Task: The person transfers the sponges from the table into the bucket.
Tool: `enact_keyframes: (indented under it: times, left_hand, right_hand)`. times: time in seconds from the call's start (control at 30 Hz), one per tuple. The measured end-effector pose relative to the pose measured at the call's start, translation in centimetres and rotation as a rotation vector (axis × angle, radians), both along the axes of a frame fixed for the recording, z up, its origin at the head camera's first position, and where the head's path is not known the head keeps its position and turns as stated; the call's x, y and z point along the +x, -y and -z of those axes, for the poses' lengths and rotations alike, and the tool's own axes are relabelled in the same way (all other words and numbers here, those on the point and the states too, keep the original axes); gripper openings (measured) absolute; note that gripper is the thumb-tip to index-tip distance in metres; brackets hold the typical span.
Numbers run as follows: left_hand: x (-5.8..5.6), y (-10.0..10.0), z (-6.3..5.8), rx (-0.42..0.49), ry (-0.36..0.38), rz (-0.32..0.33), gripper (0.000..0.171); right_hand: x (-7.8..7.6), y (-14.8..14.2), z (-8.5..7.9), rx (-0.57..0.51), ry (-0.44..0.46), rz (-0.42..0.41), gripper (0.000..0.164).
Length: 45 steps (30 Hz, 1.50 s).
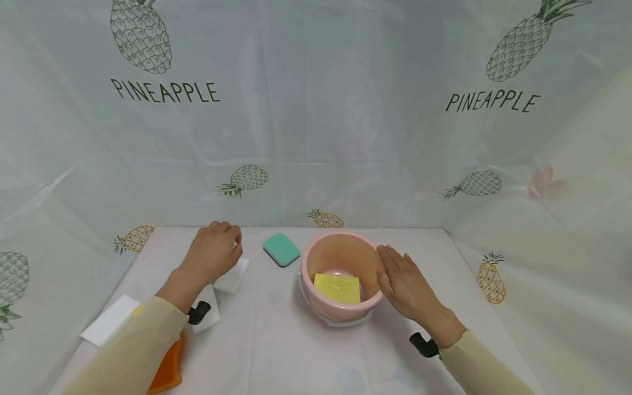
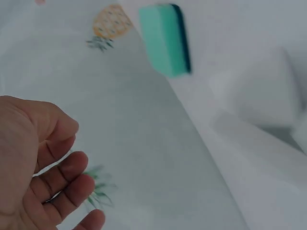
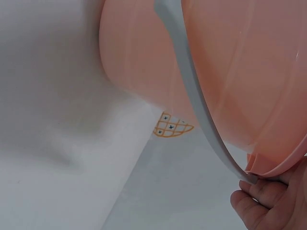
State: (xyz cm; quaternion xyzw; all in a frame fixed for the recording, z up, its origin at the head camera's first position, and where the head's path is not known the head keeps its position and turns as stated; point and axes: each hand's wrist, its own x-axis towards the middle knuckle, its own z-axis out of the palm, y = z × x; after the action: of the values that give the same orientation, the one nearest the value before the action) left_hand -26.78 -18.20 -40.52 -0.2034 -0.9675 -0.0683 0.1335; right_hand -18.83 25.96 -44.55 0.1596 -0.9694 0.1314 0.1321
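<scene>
A pink bucket [image 1: 316, 296] with a pale handle [image 3: 192, 86] stands upright on the table. Inside it lies a yellow sponge [image 1: 337, 288]. My right hand [image 1: 410, 285] rests against the bucket's right rim, fingers extended; in the right wrist view its fingertips touch the rim near the handle's end. My left hand [image 1: 212, 252] hovers over the left side of the table with loosely bent fingers and nothing between them. Just below it are white sponges [image 1: 232, 277], partly covered by the hand and wrist. A teal sponge [image 1: 281, 249] with a dark underside lies between left hand and bucket.
Another white block [image 1: 111, 321] lies at the table's left edge. An orange piece [image 1: 168, 367] and a bit of something yellow [image 1: 137, 311] show beside the left sleeve, mostly hidden. A pineapple-print curtain [image 1: 316, 109] hangs behind and around the table [image 1: 296, 356].
</scene>
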Motion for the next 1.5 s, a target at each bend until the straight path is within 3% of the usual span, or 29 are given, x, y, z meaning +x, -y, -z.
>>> enact_keyframes:
  times: [0.13, 0.3, 0.47, 0.57, 0.93, 1.07, 1.37, 1.5]
  left_hand:
    - [0.2, 2.6, 1.3, -0.077, 0.023, -0.042, 0.012]
    - [0.6, 5.2, 2.8, -0.102, 0.078, -0.084, 0.035]
    - [0.7, 6.8, 4.1, -0.174, 0.124, -0.119, 0.063]
    - [0.7, 7.2, 5.0, -0.221, 0.136, -0.130, 0.071]
    - [0.7, 7.8, 7.5, -0.241, 0.184, -0.129, 0.068]
    - [0.6, 7.9, 7.8, -0.249, 0.220, -0.150, 0.068]
    - [0.1, 8.2, 7.8, -0.209, 0.375, -0.205, 0.072]
    - [-0.2, 8.4, 8.3, -0.190, 0.391, -0.207, 0.069]
  right_hand:
    - [0.0, 0.0, 0.0, 0.001, -0.004, -0.002, 0.057]
    - [0.0, 0.1, 0.1, 0.008, -0.003, 0.009, 0.057]
    - [-0.1, 0.1, 0.2, 0.017, -0.002, 0.017, 0.057]
    - [-0.1, 0.1, 0.2, 0.009, -0.006, 0.015, 0.057]
    - [0.0, -0.1, 0.2, -0.003, -0.014, -0.001, 0.056]
    - [0.0, -0.1, 0.3, 0.004, -0.013, 0.001, 0.057]
    - [0.1, 0.0, 0.2, 0.011, -0.003, 0.013, 0.058]
    - [0.1, 0.1, 0.1, 0.015, -0.002, 0.014, 0.058]
